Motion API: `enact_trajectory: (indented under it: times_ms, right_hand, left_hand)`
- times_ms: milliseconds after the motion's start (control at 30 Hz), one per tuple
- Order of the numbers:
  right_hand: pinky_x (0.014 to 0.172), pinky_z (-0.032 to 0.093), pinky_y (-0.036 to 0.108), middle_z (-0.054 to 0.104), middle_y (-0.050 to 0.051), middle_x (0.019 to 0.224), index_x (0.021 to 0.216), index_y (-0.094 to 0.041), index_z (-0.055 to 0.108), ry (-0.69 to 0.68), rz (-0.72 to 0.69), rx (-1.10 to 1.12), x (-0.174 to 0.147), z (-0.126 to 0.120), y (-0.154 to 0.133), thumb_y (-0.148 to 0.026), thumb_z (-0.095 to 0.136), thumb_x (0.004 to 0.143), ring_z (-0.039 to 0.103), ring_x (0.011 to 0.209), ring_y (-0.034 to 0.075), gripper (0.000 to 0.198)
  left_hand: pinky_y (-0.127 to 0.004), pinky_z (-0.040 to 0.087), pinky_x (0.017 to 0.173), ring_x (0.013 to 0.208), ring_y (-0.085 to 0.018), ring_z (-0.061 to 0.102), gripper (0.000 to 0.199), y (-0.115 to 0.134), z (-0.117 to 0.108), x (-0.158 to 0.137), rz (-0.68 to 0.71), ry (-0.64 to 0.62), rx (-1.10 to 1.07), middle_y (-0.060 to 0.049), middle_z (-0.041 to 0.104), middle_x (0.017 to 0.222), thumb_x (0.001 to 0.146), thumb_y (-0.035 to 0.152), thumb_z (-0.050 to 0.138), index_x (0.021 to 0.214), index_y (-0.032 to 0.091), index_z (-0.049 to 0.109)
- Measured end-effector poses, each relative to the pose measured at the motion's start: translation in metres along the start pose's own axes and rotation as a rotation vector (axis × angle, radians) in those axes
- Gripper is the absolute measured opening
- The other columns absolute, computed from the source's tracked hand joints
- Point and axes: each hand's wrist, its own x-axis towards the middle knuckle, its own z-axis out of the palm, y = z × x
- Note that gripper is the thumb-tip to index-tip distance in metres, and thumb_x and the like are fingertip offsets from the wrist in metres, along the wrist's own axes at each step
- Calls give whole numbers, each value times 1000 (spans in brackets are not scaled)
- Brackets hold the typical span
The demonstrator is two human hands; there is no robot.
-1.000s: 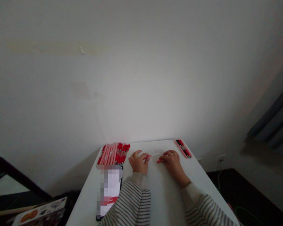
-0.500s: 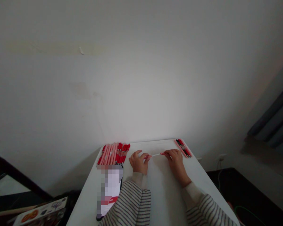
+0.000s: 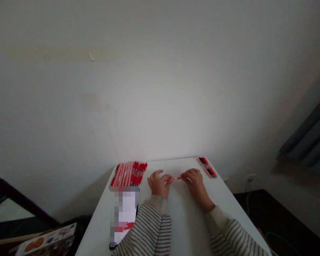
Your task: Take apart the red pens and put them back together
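Note:
Over the middle of the white table (image 3: 181, 220), both hands pinch the two ends of a slim pen in parts. My left hand (image 3: 159, 185) is closed on a pink pen part (image 3: 171, 178), its thumb and forefinger together and the other fingers raised. A short pale length (image 3: 175, 178) shows between the two ends. My right hand (image 3: 196, 183) is closed on a small red-pink pen piece (image 3: 179, 177) at the other end. The fingertips cover most of both parts, so their full shape is hidden.
A row of pink and red pens (image 3: 126, 174) lies at the table's back left. Several red, black and pink pens (image 3: 206, 167) lie at the back right. A phone (image 3: 129, 206), partly blurred out, rests beside my left sleeve. Behind the table stands a wall (image 3: 160, 89).
My hands have come closer together. The white length between the two pen parts, longer before, now shows only as a short stretch.

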Motion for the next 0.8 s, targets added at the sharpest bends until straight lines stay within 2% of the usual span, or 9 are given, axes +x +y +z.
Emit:
enact_trajectory:
  times_ms: [267, 667, 800]
  right_hand:
    - [87, 40, 40, 67, 3, 90, 91, -26, 67, -23, -7, 52, 0, -2, -8, -26, 58, 85, 48, 97, 23, 11]
    - [91, 39, 45, 68, 3, 90, 87, -29, 70, -63, 11, 61, 0, -2, -5, -30, 60, 83, 48, 102, 25, 11]
    - [92, 39, 45, 68, 3, 90, 85, -29, 70, -83, 11, 91, 0, -3, -8, -31, 59, 84, 48, 102, 24, 11]
  left_hand:
    - [-58, 22, 107, 117, -25, 43, 8, 6, -4, -2, 9, -53, -3, -1, 59, 117, 71, 37, 70, 78, 37, 73]
    - [-63, 17, 106, 121, -28, 38, 10, 8, -1, -3, 40, -116, 30, -2, 57, 122, 77, 37, 63, 78, 34, 73]
    - [-62, 20, 105, 121, -28, 38, 14, 7, -2, -2, 59, -144, 33, -1, 57, 124, 78, 40, 60, 77, 33, 72]
